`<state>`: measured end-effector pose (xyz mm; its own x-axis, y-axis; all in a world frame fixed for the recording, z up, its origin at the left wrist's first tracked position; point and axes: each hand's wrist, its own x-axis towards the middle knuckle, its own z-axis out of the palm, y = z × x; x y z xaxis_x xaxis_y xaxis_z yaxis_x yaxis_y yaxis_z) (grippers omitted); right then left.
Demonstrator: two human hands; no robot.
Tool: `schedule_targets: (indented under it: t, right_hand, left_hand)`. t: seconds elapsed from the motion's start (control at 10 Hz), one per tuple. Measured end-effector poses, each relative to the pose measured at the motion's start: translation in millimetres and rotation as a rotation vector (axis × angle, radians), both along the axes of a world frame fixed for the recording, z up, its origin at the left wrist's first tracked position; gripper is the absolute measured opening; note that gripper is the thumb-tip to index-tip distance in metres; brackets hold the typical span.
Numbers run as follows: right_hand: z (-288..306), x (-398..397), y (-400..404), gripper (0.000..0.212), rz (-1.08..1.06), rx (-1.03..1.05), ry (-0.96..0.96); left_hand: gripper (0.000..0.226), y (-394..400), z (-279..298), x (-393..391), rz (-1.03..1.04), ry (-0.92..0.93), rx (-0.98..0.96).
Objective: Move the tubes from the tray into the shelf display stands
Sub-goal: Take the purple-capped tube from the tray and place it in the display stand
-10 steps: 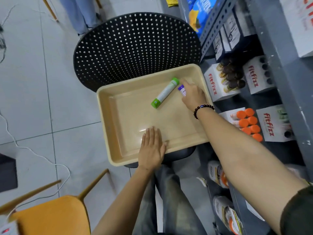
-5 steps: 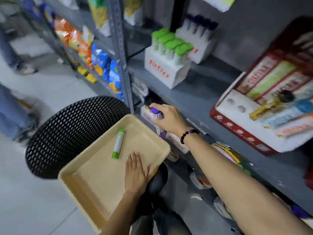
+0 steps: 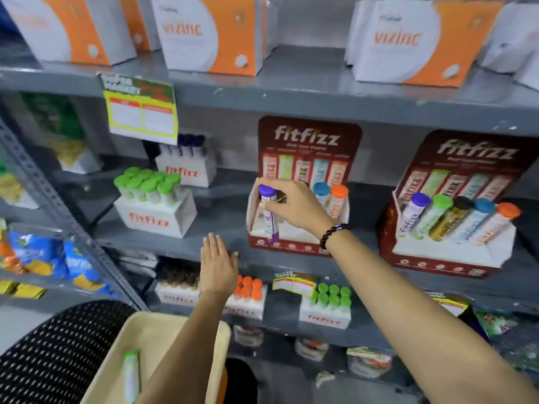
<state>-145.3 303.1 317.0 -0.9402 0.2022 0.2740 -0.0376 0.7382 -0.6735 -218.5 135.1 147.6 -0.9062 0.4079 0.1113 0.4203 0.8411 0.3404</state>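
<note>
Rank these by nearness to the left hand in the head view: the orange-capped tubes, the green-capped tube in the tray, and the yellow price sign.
1. Orange-capped tubes, just right of the left hand.
2. Green-capped tube, below in the tray.
3. Yellow price sign, up left.

One tube (image 3: 131,374) in tray (image 3: 204,365), seemingly below shelf (image 3: 218,225).

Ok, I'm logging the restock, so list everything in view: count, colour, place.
purple-capped tube: one, at left slot of the near display stand, dark red.
far display stand: one, dark red, five tubes.
green-capped tube: one, in beige tray.
white fitfizz boxes: several, on grey shelves.
vizinc boxes: orange-white, top shelf.
black chair: one, under tray.
left hand: open, raised before shelf.
right hand: holds purple-capped tube.
</note>
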Motion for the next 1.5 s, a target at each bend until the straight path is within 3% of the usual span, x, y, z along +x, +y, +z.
schedule_targets:
  t: [0.3, 0.6, 0.7, 1.0, 1.1, 1.4, 1.5]
  right_hand:
    - [24.8, -7.3, 32.6, 0.047, -0.067, 0.003, 0.021]
    - [38.2, -30.2, 37.6, 0.049, -0.072, 0.026, -0.107]
    - [43.0, -35.0, 39.1, 0.051, -0.043, 0.083, -0.145]
    - [55.4, -37.9, 35.7, 0.030, 0.008, 0.325, -0.192]
    - [54.4, -40.3, 35.7, 0.033, -0.034, 0.356, -0.216]
    - [56.8, -40.4, 34.0, 0.021, -0.041, 0.277, -0.256]
    - [50.9, -45.1, 29.0, 0.027, -0.064, 0.277, -0.233]
  left_hand:
    - [0.068, 33.1, -11.1, -13.9, -0.064, -0.080, -0.218]
    - [0.066, 32.9, -9.6, -12.5, -0.063, -0.104, -0.252]
    - [0.066, 32.8, -9.0, -13.0, -0.064, -0.112, -0.256]
    - [0.068, 32.1, -8.0, -13.5, -0.075, -0.128, -0.289]
    - [0.068, 32.8, -7.7, -13.2, -0.075, -0.130, -0.304]
    - [0.068, 33.6, -9.0, -13.9, -0.073, -0.124, -0.304]
    - [0.068, 33.3, -10.1, -14.5, -0.071, -0.124, -0.306]
